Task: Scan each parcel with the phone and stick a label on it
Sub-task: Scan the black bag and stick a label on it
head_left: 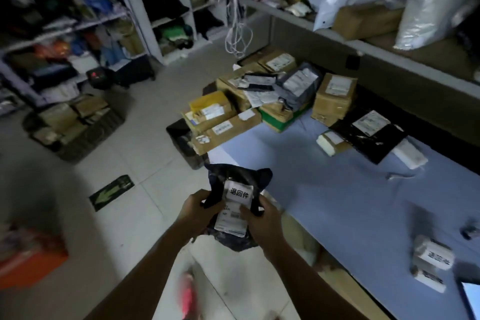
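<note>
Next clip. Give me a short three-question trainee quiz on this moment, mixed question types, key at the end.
1. True or false: the dark parcel is lying on the blue table.
2. Which hands grip the dark parcel? A) left hand only B) right hand only C) both
3. Fill in: the white sticker with large characters sits on the ____ end of the shipping label, away from the person.

Key
1. False: it is held up beside the table's edge, over the floor.
2. C: the left hand holds its left side, the right hand its right side, thumb on the shipping label.
3. Far (upper in view).
</note>
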